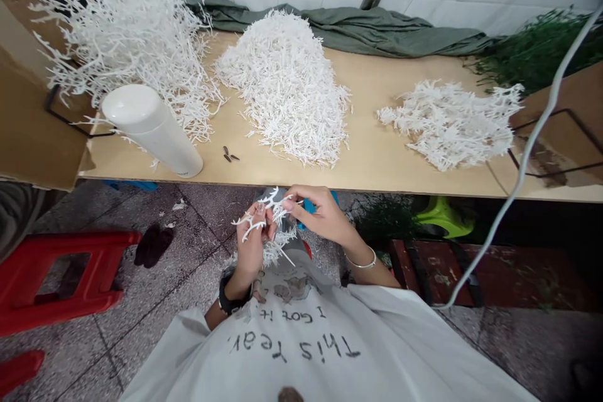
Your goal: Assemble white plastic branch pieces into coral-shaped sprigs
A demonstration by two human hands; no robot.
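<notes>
A white branched plastic piece (254,224) is held in front of my body, just below the table's front edge. My left hand (252,242) is closed round its lower part. The fingers of my right hand (313,210) pinch its upper right side, beside more small white sprigs. Further white bits (277,246) lie in my lap under the hands. On the table stand three heaps of white pieces: a tangled branchy one (136,31) at the left, a dense one of small pieces (292,88) in the middle, and a smaller one (456,122) at the right.
A white bottle (153,132) stands near the front left edge of the table (367,163), with a few dark seeds (228,155) beside it. Cardboard boxes flank both ends. A grey cable (532,138) hangs at the right. Red stools (70,245) are on the floor at the left.
</notes>
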